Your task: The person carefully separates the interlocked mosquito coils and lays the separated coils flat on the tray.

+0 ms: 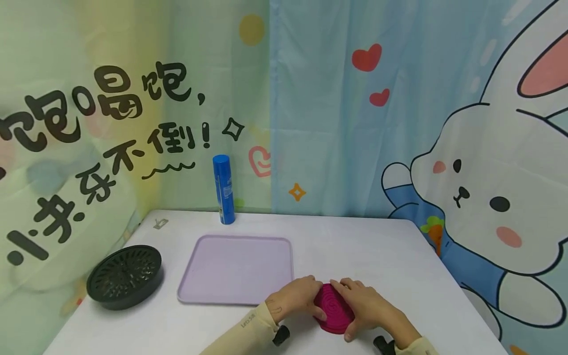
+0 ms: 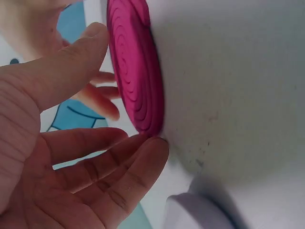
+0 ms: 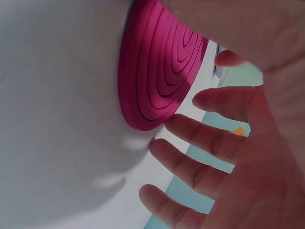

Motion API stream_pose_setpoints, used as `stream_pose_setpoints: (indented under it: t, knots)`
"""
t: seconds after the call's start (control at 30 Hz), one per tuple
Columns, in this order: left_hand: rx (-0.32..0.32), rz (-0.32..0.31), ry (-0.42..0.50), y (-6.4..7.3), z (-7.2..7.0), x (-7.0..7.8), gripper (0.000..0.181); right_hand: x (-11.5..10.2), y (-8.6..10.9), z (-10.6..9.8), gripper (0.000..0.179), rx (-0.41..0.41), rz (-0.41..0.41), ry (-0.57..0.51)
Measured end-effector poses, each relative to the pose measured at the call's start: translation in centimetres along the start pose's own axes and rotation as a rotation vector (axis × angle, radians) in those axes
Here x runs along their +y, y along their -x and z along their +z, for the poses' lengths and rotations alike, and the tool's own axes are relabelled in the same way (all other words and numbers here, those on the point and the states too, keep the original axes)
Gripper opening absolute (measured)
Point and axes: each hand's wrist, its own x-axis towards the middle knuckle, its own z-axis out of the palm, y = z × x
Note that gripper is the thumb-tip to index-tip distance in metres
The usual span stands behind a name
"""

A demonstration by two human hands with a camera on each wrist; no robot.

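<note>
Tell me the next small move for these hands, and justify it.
I'd probably bring the right hand in closer around the coiled pink disc. The left hand touches its opposite side, but the right wrist view shows some right fingers spread clear of the rim, so that side looks loosely held.

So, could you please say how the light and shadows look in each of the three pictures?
Head view: bright and even, faint shadow on the white table below the left hand; left wrist view: dimmer, with a dark shadow beside the lavender tray; right wrist view: also dim, finger-shaped shadows from the right hand, magenta spiral coil's grooves readable.
</note>
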Motion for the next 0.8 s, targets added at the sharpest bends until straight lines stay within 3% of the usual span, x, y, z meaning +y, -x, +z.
stream_pose_setpoints:
  t: [0.3, 0.57, 0.8]
  knots:
    - [0.013, -0.035, -0.014, 0.0, 1.1, 0.5, 0.062, 0.0, -0.3, 0.1, 0.116, 0.002, 0.007, 0.008]
    - [0.039, -0.006, -0.079, -0.3, 1.4, 0.5, 0.071, 0.3, -0.6, 0.1, 0.12, 0.0, 0.006, 0.003]
    - [0.041, 0.006, -0.031, -0.3, 1.3, 0.3, 0.076, 0.7, -1.0, 0.3, 0.119, -0.013, -0.01, -0.01]
